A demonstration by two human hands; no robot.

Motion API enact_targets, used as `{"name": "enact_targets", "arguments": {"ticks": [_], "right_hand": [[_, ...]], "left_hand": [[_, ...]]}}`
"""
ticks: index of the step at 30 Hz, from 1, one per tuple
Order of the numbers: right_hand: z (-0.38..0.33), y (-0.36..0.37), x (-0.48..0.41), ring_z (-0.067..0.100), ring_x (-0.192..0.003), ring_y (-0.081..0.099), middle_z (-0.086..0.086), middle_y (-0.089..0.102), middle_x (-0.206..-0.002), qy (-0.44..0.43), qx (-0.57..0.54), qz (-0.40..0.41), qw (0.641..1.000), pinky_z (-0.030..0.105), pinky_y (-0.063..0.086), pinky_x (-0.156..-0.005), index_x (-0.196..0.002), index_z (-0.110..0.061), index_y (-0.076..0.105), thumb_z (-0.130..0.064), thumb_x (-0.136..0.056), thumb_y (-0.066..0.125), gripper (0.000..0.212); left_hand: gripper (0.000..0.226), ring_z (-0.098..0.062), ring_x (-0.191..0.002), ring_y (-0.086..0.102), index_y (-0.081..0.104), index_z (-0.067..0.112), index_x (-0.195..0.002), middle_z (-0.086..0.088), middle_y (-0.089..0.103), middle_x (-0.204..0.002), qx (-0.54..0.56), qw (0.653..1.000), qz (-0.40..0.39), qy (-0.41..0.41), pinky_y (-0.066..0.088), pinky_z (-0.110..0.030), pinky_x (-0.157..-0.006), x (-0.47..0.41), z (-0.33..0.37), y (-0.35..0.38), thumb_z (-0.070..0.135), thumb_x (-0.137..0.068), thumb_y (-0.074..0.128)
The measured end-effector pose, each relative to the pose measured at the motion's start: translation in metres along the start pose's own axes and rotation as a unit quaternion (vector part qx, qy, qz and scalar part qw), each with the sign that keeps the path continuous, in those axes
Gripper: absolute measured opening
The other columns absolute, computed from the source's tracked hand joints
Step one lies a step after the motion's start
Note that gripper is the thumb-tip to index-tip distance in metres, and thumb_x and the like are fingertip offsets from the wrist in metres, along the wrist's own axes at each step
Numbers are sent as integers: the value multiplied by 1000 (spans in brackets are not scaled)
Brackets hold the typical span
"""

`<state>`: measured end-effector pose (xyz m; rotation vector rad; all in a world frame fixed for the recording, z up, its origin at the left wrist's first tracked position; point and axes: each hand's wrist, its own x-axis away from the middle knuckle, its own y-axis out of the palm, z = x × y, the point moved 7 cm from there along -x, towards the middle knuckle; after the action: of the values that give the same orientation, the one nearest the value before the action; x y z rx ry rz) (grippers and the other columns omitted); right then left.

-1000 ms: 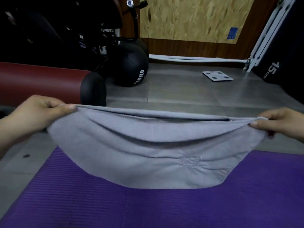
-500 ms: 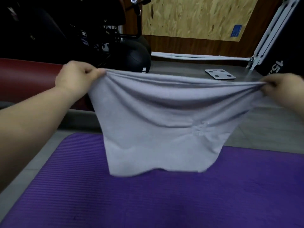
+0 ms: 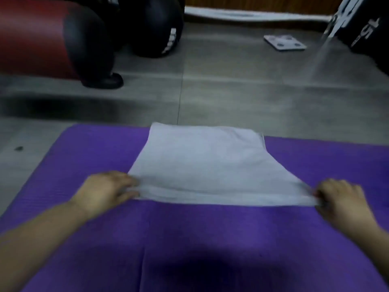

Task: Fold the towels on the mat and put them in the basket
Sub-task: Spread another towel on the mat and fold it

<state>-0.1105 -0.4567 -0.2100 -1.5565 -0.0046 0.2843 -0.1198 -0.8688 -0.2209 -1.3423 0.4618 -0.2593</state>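
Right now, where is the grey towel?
Head view: the grey towel lies flat on the purple mat, centre, its near corners held by the left hand and right hand.

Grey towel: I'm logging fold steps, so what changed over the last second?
The grey towel, held up in the air before, came down and lies spread on the purple mat. Both hands lowered with it. Unchanged: left hand and right hand still pinch its corners.
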Motion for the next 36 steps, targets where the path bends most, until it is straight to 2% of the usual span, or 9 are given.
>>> {"name": "enact_targets", "arguments": {"ticks": [4, 8, 10, 15, 19, 22, 26, 31, 36], "right_hand": [[-15, 98, 71, 24, -44, 61, 5, 66, -59, -40, 25, -147, 988, 24, 44, -41, -84, -23, 40, -23, -55, 31, 30], [-1, 139, 125, 22, -49, 66, 4, 71, -68, 21, 20, -265, 964, 30, 49, -40, -88, -25, 42, -28, -53, 37, 36], [7, 149, 137, 23, -51, 66, 4, 70, -67, 80, -18, -305, 949, 32, 50, -41, -85, -25, 42, -34, -45, 48, 41], [28, 145, 137, 8, -60, 56, 7, 60, -66, 290, -269, -202, 896, 11, 36, -55, -55, -33, 59, -25, -63, 64, 13], [37, 154, 150, 33, -91, 57, 24, 58, -105, 465, -349, -150, 800, 24, 43, -60, -112, 6, 52, 2, -76, 69, 40], [37, 160, 152, 30, -92, 51, 29, 56, -109, 492, -336, -177, 783, 33, 38, -75, -121, 12, 44, 4, -79, 65, 48], [39, 159, 151, 28, -88, 48, 20, 51, -99, 514, -350, -172, 764, 37, 39, -74, -121, 11, 43, 3, -78, 66, 50], [41, 160, 154, 35, -102, 55, 13, 49, -96, 523, -374, -133, 754, 35, 40, -82, -121, 8, 44, 5, -77, 65, 49], [35, 161, 156, 23, -70, 52, 9, 55, -73, 508, -439, -110, 733, 23, 39, -61, -81, -5, 54, 4, -79, 62, 13]], "left_hand": [[19, -2, -44, 61, 61, 29, -69, 11, 67, -57, -45, 962, -249, 98, 43, -14, -40, 65, 29, 107, 41, -67, 46], [39, 4, -71, 64, 64, 31, -84, 14, 68, -79, 12, 913, -405, 57, 49, -11, -62, 116, 35, 156, 53, -69, 35], [56, -3, -95, 62, 65, 28, -100, 12, 66, -102, 58, 931, -355, 64, 47, -18, -83, 113, 48, 156, 61, -73, 29], [52, -13, -100, 51, 51, 21, -111, -3, 63, -111, 26, 949, -313, 26, 31, -21, -90, 89, 46, 147, 49, -69, 39], [90, -15, -108, 42, 45, 23, -116, -4, 68, -110, -65, 922, -376, 61, 47, -23, -87, 85, 39, 158, 64, -38, 63], [79, -22, -140, 15, 21, 23, -143, -7, 24, -152, -86, 926, -362, 67, 27, -21, -108, 68, 48, 144, 57, -79, 52], [78, -7, -143, -5, -18, 30, -141, 14, -28, -141, -31, 917, -394, 61, -1, -13, -105, 39, 61, 149, 64, -86, 26], [69, -8, -143, -6, -14, 30, -144, 10, -22, -150, -33, 917, -383, 108, -1, -16, -109, -23, 102, 166, 49, -95, 30], [51, -14, -144, -1, 0, 27, -147, 1, -8, -156, -135, 884, -424, 143, 6, -28, -115, -45, 126, 192, 37, -100, 17]]}}
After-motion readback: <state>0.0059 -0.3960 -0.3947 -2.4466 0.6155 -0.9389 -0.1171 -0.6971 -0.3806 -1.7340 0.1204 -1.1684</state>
